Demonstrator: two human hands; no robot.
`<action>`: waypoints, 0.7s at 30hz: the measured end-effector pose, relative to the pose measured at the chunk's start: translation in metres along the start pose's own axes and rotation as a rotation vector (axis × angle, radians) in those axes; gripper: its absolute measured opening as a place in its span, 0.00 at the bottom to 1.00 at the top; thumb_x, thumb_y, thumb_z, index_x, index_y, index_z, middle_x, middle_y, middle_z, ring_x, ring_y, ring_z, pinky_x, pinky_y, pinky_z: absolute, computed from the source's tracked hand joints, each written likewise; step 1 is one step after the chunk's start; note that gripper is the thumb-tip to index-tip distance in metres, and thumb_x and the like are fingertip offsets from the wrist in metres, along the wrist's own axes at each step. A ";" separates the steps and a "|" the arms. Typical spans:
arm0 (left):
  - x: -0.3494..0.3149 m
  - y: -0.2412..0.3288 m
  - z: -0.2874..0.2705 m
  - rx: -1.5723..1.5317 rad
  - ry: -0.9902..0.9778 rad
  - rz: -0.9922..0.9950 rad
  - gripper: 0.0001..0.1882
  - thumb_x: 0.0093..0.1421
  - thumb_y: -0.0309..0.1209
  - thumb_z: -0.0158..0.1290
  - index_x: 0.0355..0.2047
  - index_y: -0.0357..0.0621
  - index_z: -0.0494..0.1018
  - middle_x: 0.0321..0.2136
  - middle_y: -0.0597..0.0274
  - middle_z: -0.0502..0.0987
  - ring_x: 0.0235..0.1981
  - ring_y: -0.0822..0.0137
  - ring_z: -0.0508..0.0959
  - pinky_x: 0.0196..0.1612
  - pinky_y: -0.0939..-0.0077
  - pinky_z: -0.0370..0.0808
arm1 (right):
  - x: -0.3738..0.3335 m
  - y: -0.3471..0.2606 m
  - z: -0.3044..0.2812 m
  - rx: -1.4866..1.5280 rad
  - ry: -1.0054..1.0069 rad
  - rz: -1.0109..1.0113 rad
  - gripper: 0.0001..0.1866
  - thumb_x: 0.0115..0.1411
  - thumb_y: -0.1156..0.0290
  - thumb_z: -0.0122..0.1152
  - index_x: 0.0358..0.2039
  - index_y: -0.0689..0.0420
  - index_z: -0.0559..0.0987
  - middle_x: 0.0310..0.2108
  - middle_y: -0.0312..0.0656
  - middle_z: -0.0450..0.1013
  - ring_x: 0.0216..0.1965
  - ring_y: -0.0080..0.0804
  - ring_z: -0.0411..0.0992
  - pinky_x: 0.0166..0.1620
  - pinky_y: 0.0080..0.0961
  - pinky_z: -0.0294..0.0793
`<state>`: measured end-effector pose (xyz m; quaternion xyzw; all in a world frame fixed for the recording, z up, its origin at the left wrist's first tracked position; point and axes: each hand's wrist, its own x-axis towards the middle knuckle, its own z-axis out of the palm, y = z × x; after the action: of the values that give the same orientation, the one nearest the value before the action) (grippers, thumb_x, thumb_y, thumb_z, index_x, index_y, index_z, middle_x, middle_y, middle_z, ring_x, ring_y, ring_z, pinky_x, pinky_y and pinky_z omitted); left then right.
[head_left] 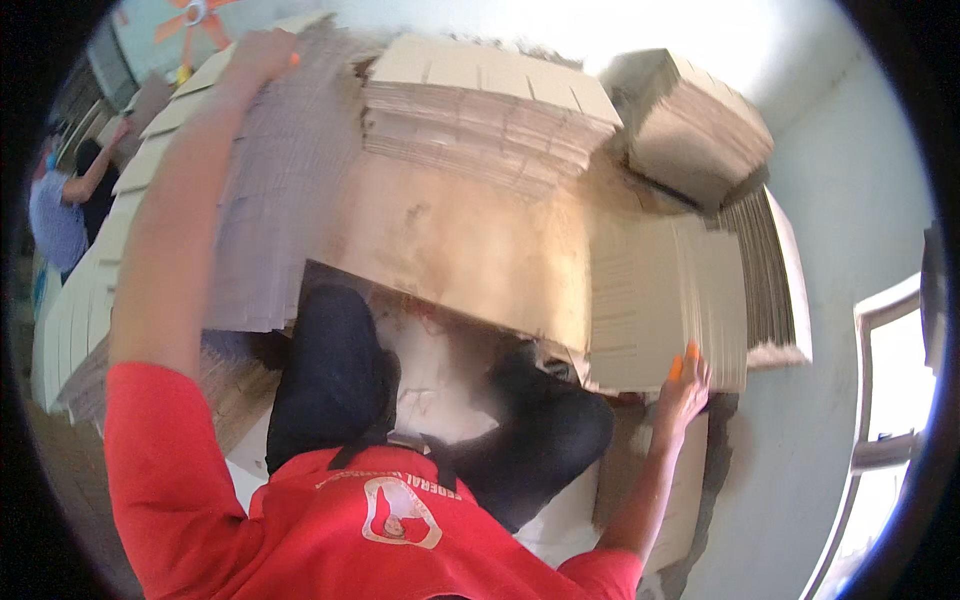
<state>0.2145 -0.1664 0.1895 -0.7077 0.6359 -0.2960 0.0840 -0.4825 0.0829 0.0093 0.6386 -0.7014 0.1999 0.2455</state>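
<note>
My left hand (262, 55) reaches to the far left, over the far end of a long row of tightly packed board sheets (275, 190). Its fingers are curled, with an orange cap on one digit; what they hold, if anything, is hidden. Low on the right, my right hand (688, 395) touches the near edge of a fanned pile of pale cardboard sheets (660, 300). Its fingers stretch out over that edge, two of them in orange caps. Between the piles lies a bare brown board surface (460, 240), in front of my crossed legs.
Tall cardboard stacks stand at the back (490, 110) and back right (695, 130). Another stack (770, 270) leans by the right wall. Pale stacked sheets (85, 300) line the left. A person (65, 210) works at far left, near an orange fan (195, 15).
</note>
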 end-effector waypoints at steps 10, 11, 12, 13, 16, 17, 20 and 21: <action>0.059 0.106 -0.019 -0.615 0.306 0.223 0.19 0.63 0.44 0.53 0.38 0.37 0.77 0.35 0.50 0.79 0.38 0.46 0.79 0.42 0.56 0.75 | 0.070 -0.008 0.037 -0.084 -0.051 0.111 0.18 0.59 0.64 0.61 0.48 0.57 0.72 0.43 0.50 0.73 0.48 0.49 0.71 0.45 0.44 0.73; 0.059 0.133 -0.017 -0.727 0.227 0.288 0.18 0.62 0.43 0.54 0.38 0.38 0.78 0.35 0.49 0.79 0.38 0.45 0.79 0.42 0.57 0.75 | 0.073 -0.007 0.041 -0.130 -0.115 0.141 0.19 0.59 0.63 0.61 0.48 0.57 0.71 0.43 0.50 0.73 0.48 0.49 0.70 0.45 0.44 0.74; 0.049 0.166 -0.027 -0.760 0.196 0.344 0.16 0.61 0.41 0.55 0.37 0.39 0.78 0.35 0.49 0.79 0.37 0.46 0.80 0.41 0.58 0.75 | 0.075 -0.006 0.045 -0.177 -0.180 0.171 0.19 0.59 0.63 0.62 0.47 0.58 0.71 0.43 0.51 0.73 0.49 0.49 0.70 0.45 0.44 0.74; 0.038 0.197 -0.036 -0.790 0.163 0.396 0.14 0.60 0.39 0.56 0.36 0.40 0.79 0.35 0.49 0.80 0.36 0.47 0.80 0.39 0.58 0.76 | 0.074 -0.006 0.050 -0.154 -0.209 0.152 0.20 0.58 0.66 0.63 0.47 0.59 0.70 0.44 0.53 0.73 0.49 0.52 0.71 0.45 0.46 0.75; -0.009 0.266 -0.053 -0.820 0.070 0.458 0.08 0.56 0.33 0.57 0.31 0.43 0.81 0.31 0.49 0.80 0.33 0.50 0.81 0.36 0.59 0.76 | 0.067 0.022 0.075 -0.217 -0.374 0.157 0.17 0.57 0.69 0.63 0.46 0.59 0.71 0.43 0.53 0.73 0.47 0.54 0.73 0.46 0.47 0.75; -0.021 0.278 -0.046 -0.845 0.013 0.470 0.07 0.54 0.32 0.58 0.30 0.43 0.81 0.30 0.49 0.80 0.33 0.51 0.81 0.36 0.59 0.76 | 0.071 0.023 0.079 -0.171 -0.392 0.163 0.16 0.57 0.70 0.63 0.44 0.59 0.72 0.42 0.53 0.74 0.47 0.54 0.74 0.45 0.46 0.76; -0.058 0.313 -0.005 -0.958 -0.031 0.515 0.06 0.52 0.32 0.60 0.28 0.43 0.81 0.29 0.48 0.80 0.33 0.51 0.81 0.36 0.58 0.76 | 0.083 0.027 0.080 -0.053 -0.431 0.197 0.11 0.57 0.73 0.62 0.40 0.60 0.74 0.38 0.55 0.76 0.44 0.54 0.76 0.45 0.45 0.76; -0.074 0.321 0.011 -1.017 -0.070 0.505 0.07 0.52 0.32 0.61 0.28 0.42 0.81 0.29 0.48 0.80 0.33 0.51 0.81 0.35 0.58 0.76 | 0.086 0.026 0.081 -0.018 -0.429 0.216 0.10 0.57 0.74 0.62 0.40 0.61 0.75 0.37 0.55 0.77 0.43 0.54 0.77 0.44 0.44 0.76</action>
<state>-0.0544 -0.1558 -0.0017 -0.4945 0.8447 0.1005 -0.1784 -0.5212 -0.0313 -0.0030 0.5856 -0.8034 0.0786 0.0739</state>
